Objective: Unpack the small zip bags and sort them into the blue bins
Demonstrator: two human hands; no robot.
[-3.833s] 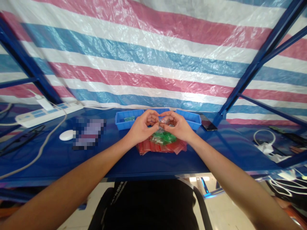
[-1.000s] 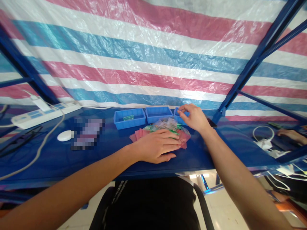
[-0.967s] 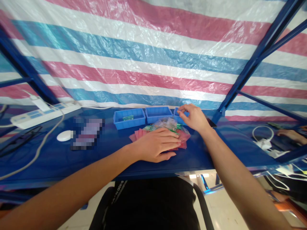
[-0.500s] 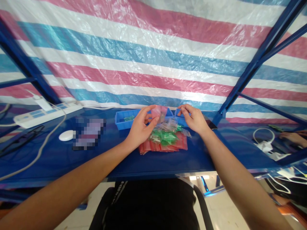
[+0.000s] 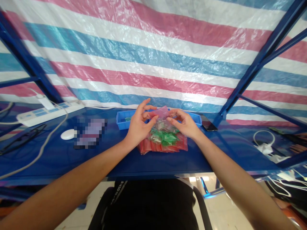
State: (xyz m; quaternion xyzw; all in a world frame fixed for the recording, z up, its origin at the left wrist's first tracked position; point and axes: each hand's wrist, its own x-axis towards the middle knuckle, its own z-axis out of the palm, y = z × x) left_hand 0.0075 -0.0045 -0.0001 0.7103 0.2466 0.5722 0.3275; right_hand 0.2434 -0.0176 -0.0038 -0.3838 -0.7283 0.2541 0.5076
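A small translucent pink bag (image 5: 161,112) is raised above the blue table (image 5: 100,156). My left hand (image 5: 139,126) pinches its left edge between thumb and fingers. My right hand (image 5: 185,124) grips its right side. Under both hands lies a pile of small bags: red ones (image 5: 163,147) at the bottom, green ones (image 5: 164,136) and clear ones on top. Behind the hands stand three blue trays, the left one (image 5: 122,118) with a small green item in it, the right one (image 5: 197,119) partly hidden.
A white power strip (image 5: 43,112) with cables lies at the far left, beside a white round object (image 5: 68,134). A dark phone (image 5: 208,124) rests by the blue rack post. White cables (image 5: 265,145) lie at the right. A striped tarp hangs behind.
My left hand lifted a pink bag off the pile. My right hand came back from the right tray and took hold of the bag's other side.
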